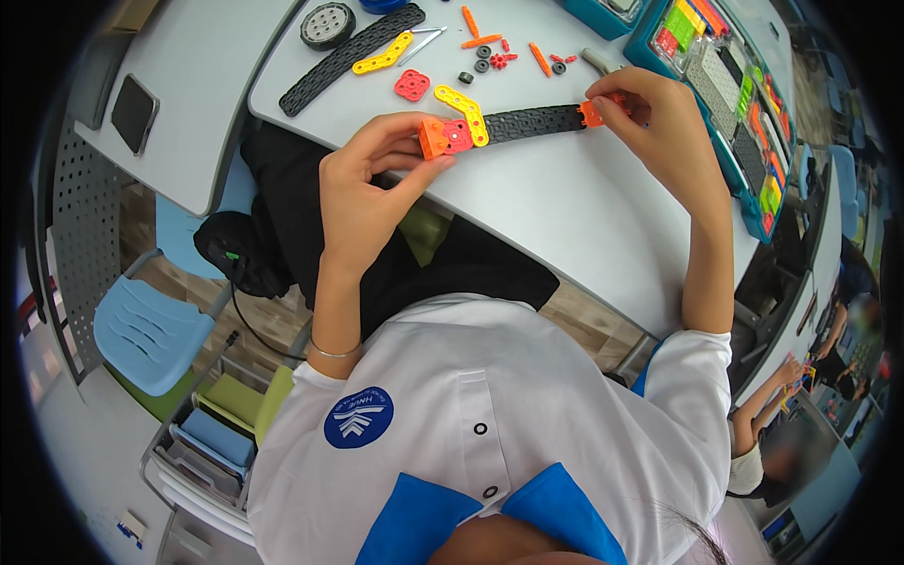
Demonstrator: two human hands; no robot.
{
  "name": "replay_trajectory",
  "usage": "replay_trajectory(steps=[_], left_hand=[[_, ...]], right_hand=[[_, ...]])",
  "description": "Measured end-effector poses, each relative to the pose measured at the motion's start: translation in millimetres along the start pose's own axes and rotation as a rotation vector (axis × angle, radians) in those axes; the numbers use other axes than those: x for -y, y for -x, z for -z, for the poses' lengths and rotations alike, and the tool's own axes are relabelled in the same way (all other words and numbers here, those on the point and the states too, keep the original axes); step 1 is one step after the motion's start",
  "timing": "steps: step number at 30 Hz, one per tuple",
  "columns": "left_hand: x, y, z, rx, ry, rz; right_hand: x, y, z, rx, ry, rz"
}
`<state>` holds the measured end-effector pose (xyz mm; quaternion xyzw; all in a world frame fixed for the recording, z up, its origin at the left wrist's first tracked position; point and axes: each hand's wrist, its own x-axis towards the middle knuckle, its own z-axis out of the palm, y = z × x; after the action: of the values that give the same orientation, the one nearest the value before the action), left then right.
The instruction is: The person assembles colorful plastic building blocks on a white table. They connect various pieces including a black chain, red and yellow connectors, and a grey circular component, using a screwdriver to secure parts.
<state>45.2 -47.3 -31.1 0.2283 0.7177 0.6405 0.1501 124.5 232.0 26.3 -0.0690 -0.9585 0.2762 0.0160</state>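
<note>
Between my hands stretches a black studded building strip (537,123). My left hand (372,179) pinches an orange connector block (434,138) at its left end, with a red piece (459,137) joined beside it. A bent yellow beam (460,105) with holes stands out from that end. At the other end, my right hand (650,122) grips an orange connector piece (591,114), partly covered by the fingers. Just beyond the strip lie a red square plate (411,85), another yellow beam (383,54) and a long black track-like strip (350,58).
On the white table (574,207) are a wheel (328,25), orange rods (540,59), a red gear (498,61) and small black rings. A teal parts case (744,104) stands at the right. A phone (135,113) lies on the left table. Other people work far right.
</note>
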Motion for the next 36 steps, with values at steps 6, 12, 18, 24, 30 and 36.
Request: replay_trajectory(steps=[6,12,18,24,30,36], left_hand=[[1,1,-1,-0.007,-0.026,-0.03],[-1,6,-3,0.016,-0.058,-0.064],[0,5,-4,0.021,-0.074,-0.133],[4,5,-5,0.022,-0.07,-0.204],[2,6,-5,0.028,-0.064,-0.197],[5,7,-6,0.041,-0.038,-0.147]], right_hand=[[11,4,-7,-0.098,0.067,0.029],[20,7,-17,-0.146,0.086,0.002],[19,7,-21,-0.164,0.111,0.028],[26,10,-27,-0.182,0.232,0.025],[25,11,-39,-0.19,0.37,0.048],[21,11,-40,-0.231,0.251,0.06]])
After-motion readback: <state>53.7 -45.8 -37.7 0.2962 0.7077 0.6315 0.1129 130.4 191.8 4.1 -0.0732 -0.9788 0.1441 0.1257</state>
